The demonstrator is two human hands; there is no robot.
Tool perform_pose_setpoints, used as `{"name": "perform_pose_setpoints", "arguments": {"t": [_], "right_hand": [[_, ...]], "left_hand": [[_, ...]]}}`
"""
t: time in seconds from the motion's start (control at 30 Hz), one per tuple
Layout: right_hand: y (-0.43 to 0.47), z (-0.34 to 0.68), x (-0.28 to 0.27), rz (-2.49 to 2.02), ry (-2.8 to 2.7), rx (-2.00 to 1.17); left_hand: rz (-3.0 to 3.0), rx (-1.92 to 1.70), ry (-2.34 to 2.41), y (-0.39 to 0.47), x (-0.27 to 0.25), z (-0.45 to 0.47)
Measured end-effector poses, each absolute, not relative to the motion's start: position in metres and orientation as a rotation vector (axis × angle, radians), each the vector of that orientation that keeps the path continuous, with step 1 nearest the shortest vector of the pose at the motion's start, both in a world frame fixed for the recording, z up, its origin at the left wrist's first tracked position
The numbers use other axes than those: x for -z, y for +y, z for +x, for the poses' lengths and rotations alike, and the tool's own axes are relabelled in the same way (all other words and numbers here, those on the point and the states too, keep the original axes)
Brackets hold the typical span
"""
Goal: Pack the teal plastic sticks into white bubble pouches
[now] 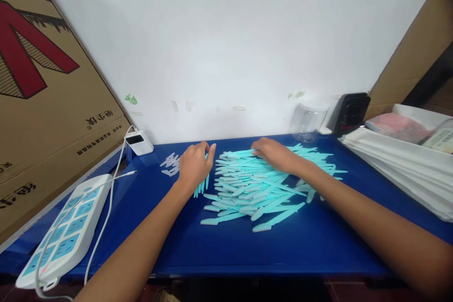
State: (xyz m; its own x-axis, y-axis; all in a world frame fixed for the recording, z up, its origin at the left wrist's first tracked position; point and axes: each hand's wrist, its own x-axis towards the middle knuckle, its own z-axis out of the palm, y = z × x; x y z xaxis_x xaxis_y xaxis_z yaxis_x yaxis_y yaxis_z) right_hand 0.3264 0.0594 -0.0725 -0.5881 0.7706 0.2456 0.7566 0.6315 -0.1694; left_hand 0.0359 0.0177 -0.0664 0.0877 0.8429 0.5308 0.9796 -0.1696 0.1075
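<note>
A wide pile of turquoise eyebrow razors (247, 184) with pale covered blade ends lies on the blue table, most handles pointing right. My left hand (196, 164) is left of the pile, closed around several eyebrow razors (201, 188) whose ends stick out below the palm. Beside that hand is a small group of translucent whitish pieces (171, 164), which look like blade caps. My right hand (272, 153) reaches over the back of the pile with its fingers bent down and pinched at a razor. Its fingertips are partly hidden. More whitish pieces (309, 191) lie under my right forearm.
A white power strip (67, 231) with cables and a small white device (139, 142) lie at left, beside a large cardboard box (53, 118). At the back right are a clear jar (308, 122) and a black object (351, 113). Stacked white trays (399, 165) line the right side.
</note>
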Motion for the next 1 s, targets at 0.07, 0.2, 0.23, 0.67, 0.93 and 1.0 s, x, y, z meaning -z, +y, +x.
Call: {"name": "perform_pose_setpoints", "arguments": {"t": [0.07, 0.2, 0.23, 0.67, 0.93, 1.0], "right_hand": [[0.054, 0.331, 0.066, -1.225, -2.503, -0.114], [0.038, 0.333, 0.056, -1.141, -2.391, -0.303], [0.034, 0.332, 0.055, -1.120, -2.378, -0.328], [0.001, 0.308, 0.054, -0.939, -2.371, -0.558], [-0.003, 0.304, 0.057, -0.973, -2.263, -0.775], [-0.003, 0.305, 0.055, -0.963, -2.232, -0.865]], "left_hand": [[-2.193, 0.782, -1.731, 0.015, 0.065, 0.038], [-2.462, 0.947, -1.598, 0.007, 0.064, 0.046], [-2.521, 0.982, -1.586, 0.005, 0.064, 0.049], [-2.852, 1.261, -1.480, -0.008, 0.063, 0.057], [-2.797, 1.148, -1.518, -0.007, 0.064, 0.060], [-2.786, 1.189, -1.525, -0.006, 0.064, 0.061]]}}
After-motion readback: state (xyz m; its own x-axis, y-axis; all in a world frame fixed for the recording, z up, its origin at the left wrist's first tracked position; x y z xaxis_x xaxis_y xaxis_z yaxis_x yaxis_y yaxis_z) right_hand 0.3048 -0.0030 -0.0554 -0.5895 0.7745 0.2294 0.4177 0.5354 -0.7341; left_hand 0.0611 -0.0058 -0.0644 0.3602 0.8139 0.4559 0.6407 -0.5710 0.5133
